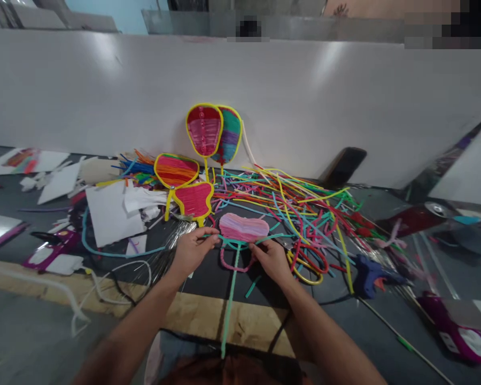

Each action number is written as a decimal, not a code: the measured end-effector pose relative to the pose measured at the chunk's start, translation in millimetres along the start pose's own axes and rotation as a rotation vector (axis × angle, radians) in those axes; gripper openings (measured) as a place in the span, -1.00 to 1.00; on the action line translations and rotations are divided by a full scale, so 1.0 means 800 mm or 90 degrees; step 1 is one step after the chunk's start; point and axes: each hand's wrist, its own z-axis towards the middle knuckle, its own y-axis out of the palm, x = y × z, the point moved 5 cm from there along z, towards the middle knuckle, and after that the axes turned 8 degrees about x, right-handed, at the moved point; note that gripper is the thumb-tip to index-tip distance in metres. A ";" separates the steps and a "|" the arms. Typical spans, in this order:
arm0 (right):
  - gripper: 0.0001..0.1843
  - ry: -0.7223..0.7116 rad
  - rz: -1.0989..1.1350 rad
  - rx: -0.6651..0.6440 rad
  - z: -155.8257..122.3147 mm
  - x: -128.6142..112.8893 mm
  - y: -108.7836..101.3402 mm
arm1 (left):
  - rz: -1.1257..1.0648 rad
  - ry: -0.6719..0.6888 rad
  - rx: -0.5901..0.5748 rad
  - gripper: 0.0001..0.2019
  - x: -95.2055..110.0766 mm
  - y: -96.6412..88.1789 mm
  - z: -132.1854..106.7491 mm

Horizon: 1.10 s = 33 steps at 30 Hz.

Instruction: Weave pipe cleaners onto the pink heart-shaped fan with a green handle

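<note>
A small pink and lilac striped fan shape (243, 227) lies in front of me, made of pipe cleaners. Below it a long green pipe-cleaner stem (230, 302) runs toward my body. A teal pipe cleaner (278, 236) crosses at the top of this stem, its ends reaching out both ways. My left hand (194, 247) is closed, pinching its left end. On the other side, my right hand (270, 258) has fingers pinched on the same pipe cleaner close to the fan's lower edge. A pink pipe-cleaner loop (224, 262) hangs under the fan, partly behind the right fingers.
Finished-looking fans with yellow rims (204, 131) lean on the white partition (136, 96). Loose pipe cleaners (292, 187) pile up behind and right. Scissors (316, 278), a blue glue gun (369, 276), a can (417, 218), a phone (347, 166) and white paper (114, 216) lie around.
</note>
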 end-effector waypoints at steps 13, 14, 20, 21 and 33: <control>-0.69 0.081 0.051 -0.005 0.001 -0.002 0.002 | 0.194 0.280 -0.213 -0.74 -0.005 0.037 -0.011; -0.68 0.082 0.049 -0.005 0.001 -0.002 0.002 | 0.284 0.359 -0.221 -0.72 0.003 0.035 -0.016; -0.69 0.104 0.080 -0.011 0.001 0.000 0.004 | 0.631 0.513 -0.343 -0.76 0.013 0.032 -0.025; -0.70 0.104 0.088 -0.013 0.001 0.000 0.004 | 0.642 0.527 -0.348 -0.76 0.010 0.034 -0.024; -0.81 -0.048 -0.044 -0.030 -0.004 0.001 0.002 | 0.499 0.598 -0.203 -0.73 0.003 0.059 0.006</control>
